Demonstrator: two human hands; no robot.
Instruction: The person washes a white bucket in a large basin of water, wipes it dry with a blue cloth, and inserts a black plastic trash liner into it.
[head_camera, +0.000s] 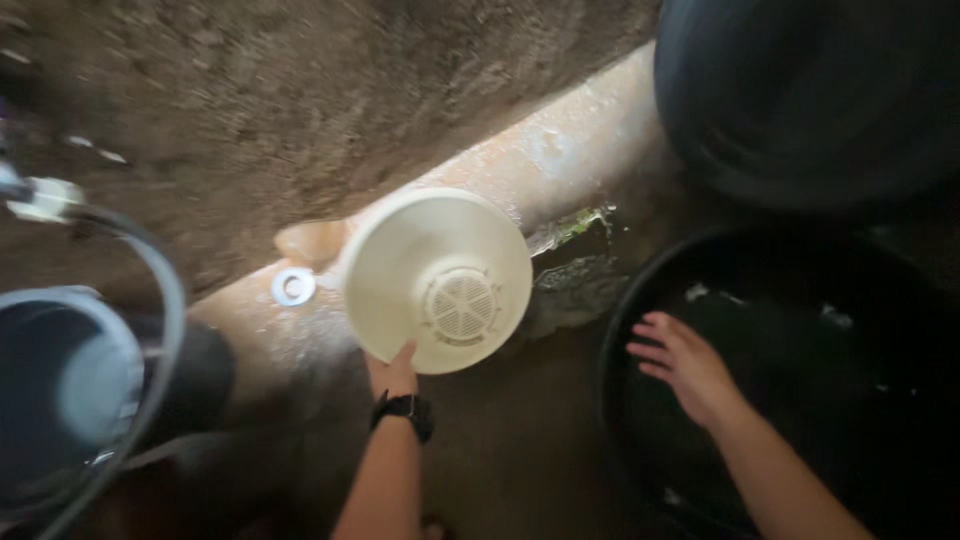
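One cream round funnel-shaped strainer (437, 278), vented centre grille, left hand (393, 372) gripping rim

There is only one view. The camera sits on the person's head and looks almost straight down, from close up. Both arms reach in from the bottom edge. It sees the wet floor (500, 450) and a pipe (560, 160) crossing slantwise.
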